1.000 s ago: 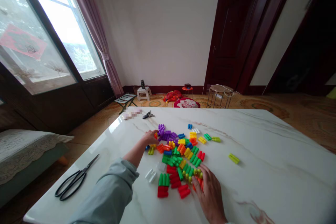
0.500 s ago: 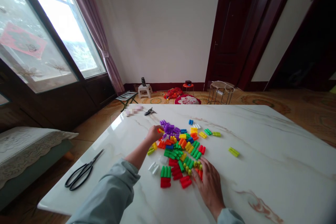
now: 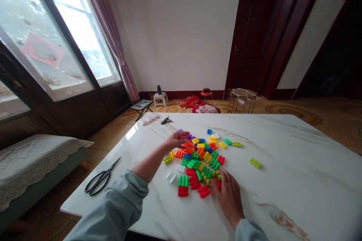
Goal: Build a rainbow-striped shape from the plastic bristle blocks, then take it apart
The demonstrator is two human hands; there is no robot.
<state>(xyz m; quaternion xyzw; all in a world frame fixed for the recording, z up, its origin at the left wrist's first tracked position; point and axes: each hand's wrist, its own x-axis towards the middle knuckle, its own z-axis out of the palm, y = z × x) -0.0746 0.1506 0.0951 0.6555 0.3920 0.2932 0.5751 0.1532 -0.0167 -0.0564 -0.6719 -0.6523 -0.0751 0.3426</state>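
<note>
A pile of colourful plastic building blocks (image 3: 195,163) lies on the marble-patterned table. My left hand (image 3: 177,141) reaches over the far left of the pile, fingers stretched out above purple and orange blocks (image 3: 187,147); it appears to hold nothing, though its underside is hidden. A yellow block (image 3: 195,141) lies just beyond its fingers. At the near right edge, my right hand (image 3: 228,192) rests with fingers extended beside olive-green blocks (image 3: 207,181) and partly covers red ones. Red blocks topped by green ones (image 3: 183,181) sit at the near left, beside clear blocks (image 3: 171,177).
Black-handled scissors (image 3: 102,177) lie on the left of the white table (image 3: 283,150). Small dark pliers (image 3: 166,120) and a blurred item (image 3: 149,119) are near the far edge. A light-green block (image 3: 255,163) lies apart at right. Stools stand beyond.
My left hand has moved right over the purple blocks, its fingers now stretched out; the yellow piece it pinched no longer shows in it. My right hand stays in place. The view has shifted slightly.
</note>
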